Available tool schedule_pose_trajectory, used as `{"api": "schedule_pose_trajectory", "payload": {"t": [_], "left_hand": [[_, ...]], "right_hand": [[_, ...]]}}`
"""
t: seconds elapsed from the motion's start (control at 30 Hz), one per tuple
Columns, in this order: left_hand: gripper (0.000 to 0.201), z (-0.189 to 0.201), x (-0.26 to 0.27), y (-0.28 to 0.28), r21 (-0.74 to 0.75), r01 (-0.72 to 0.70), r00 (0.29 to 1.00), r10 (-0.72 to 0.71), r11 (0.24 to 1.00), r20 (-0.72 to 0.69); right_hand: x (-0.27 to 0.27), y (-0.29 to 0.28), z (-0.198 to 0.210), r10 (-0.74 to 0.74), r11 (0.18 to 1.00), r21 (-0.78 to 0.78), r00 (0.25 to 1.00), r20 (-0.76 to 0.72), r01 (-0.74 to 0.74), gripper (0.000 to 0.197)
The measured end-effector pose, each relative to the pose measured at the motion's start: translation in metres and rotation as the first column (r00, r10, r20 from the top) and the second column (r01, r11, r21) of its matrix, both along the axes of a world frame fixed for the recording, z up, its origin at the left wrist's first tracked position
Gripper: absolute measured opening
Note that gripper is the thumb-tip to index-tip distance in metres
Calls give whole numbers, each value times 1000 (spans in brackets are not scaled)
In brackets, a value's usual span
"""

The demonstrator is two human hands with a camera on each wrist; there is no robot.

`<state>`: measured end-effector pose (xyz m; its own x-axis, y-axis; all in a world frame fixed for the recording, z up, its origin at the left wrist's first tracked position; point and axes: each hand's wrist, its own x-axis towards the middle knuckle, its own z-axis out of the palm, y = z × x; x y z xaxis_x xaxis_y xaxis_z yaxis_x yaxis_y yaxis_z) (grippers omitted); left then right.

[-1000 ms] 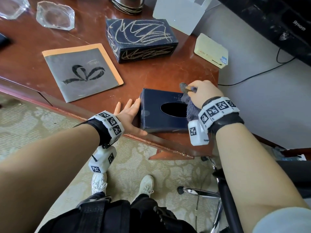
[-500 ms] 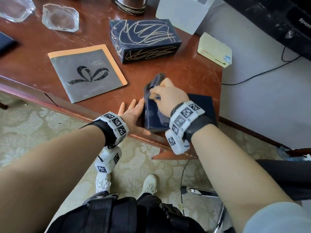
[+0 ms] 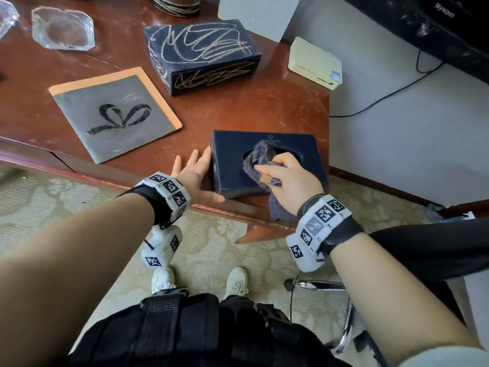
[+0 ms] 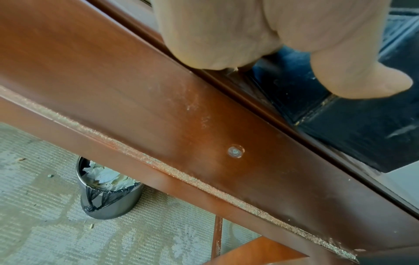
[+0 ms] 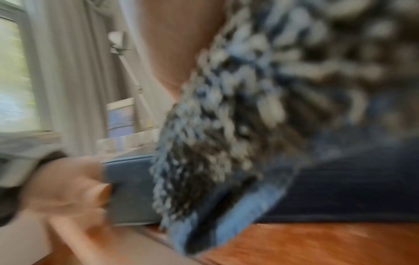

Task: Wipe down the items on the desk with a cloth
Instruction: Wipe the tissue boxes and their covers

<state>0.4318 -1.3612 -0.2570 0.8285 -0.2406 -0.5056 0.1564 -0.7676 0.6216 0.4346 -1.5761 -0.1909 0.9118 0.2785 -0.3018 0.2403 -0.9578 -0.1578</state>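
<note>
A dark blue tissue box point(image 3: 230, 154) lies flat at the desk's near right corner, its oval slot up. My right hand point(image 3: 288, 178) grips a shaggy grey-blue cloth point(image 3: 258, 158) on top of the box, over the slot. The cloth point(image 5: 226, 125) fills the blurred right wrist view, with the box point(image 5: 340, 188) under it. My left hand point(image 3: 197, 174) presses flat, fingers straight, against the box's left end. In the left wrist view the left hand's palm point(image 4: 226, 32) meets the box point(image 4: 351, 134) above the desk's front edge point(image 4: 158, 116).
On the desk point(image 3: 264, 109) lie a grey-and-orange booklet point(image 3: 113, 112), a dark box with gold scribbles point(image 3: 201, 54), a cream device point(image 3: 315, 62) and a glass dish point(image 3: 62, 29). A waste bin point(image 4: 106, 190) stands under the desk. A chair point(image 3: 423, 255) is at my right.
The right hand swept the cloth from the box's right end to its left end, then back to the middle over the slot. The left hand stayed against the box's left end.
</note>
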Motion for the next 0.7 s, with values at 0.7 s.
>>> {"api": "schedule_pose_trajectory", "payload": {"t": [0.7], "left_hand": [[113,20,39,-27,135,71,997,-64,988,-53]], "right_hand": [[64,-90,-20,-543,838,151,831,123,525,35]]}}
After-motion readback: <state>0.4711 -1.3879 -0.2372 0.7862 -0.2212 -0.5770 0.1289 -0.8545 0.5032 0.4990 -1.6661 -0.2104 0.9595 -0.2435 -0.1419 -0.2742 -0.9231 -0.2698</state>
